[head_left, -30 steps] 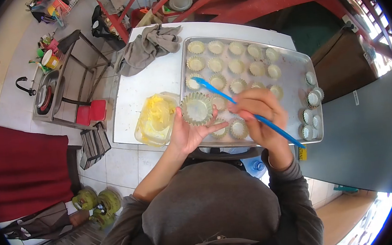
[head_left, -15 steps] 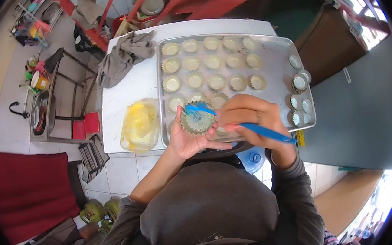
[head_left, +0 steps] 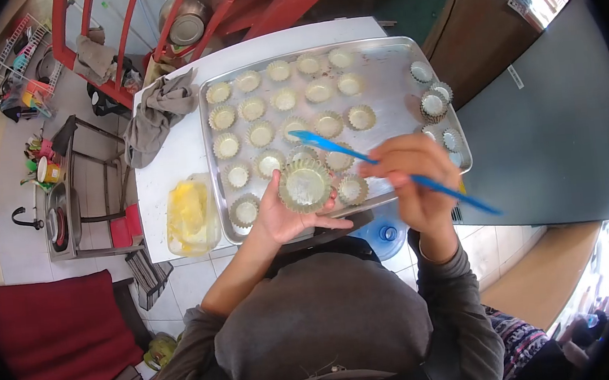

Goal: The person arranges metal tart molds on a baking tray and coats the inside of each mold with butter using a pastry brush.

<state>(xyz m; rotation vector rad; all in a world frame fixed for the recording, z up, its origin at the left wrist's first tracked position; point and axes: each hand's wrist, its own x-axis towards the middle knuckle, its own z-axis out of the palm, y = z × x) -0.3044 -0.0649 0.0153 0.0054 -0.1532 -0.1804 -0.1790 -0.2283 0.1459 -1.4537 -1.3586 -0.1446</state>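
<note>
Left fingers are half-curled round a fluted silver metal tin; right fingers pinch a slim blue plastic brush, tip just past the rim. Tin's held over the big metal tray. Looks like mid-brushing tbh; another stroke needs bristles lowered inside, tin steady.

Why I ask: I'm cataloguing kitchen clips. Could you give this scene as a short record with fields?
left hand: holds a fluted tin
right hand: holds a long blue tool, tip clear of that tin
tray: metal, bearing rows of small tins, with more near its right edge
tub: yellow contents, left of the tray
cloth: grey, crumpled, on the white table
</note>
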